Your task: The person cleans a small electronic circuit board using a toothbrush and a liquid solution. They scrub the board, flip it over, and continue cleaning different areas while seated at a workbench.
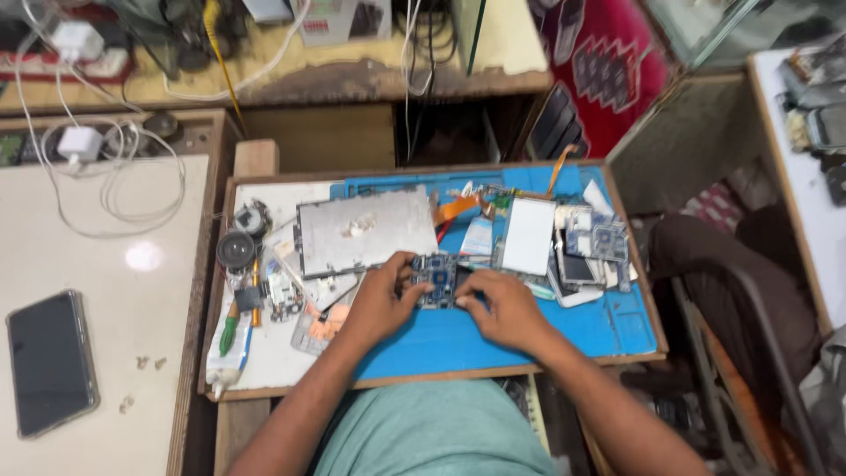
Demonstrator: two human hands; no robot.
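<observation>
so both hands are on a small blue circuit board (435, 280) sitting on the blue work mat (493, 339), about the middle of the wooden tray (423, 381), just in front of the big grey metal plate (364, 231). the left hand (381, 300) has its fingers curled over the board's left edge, pinching it, and the right hand (504, 308) is pressed against the right edge with the fingertips bent in. whether the right one is holding a tiny tool or just the board, can't tell, it's blurry there

as for handling, i'd guess this board is super light and stiff but thin, so it'd flex or crack if you squeeze the middle. it's probably covered in little soldered parts, so best grabbed by the bare edges like it is now, not flat on the face. likely a bit slidey on the mat too

around it: a white rectangular panel (529, 235), an orange flex ribbon (456, 208), more small boards (599, 240) on the right, a green-handled tool (229, 335) on the left, and a dark phone (50, 361) on the white table (132, 264) beside the tray
</observation>
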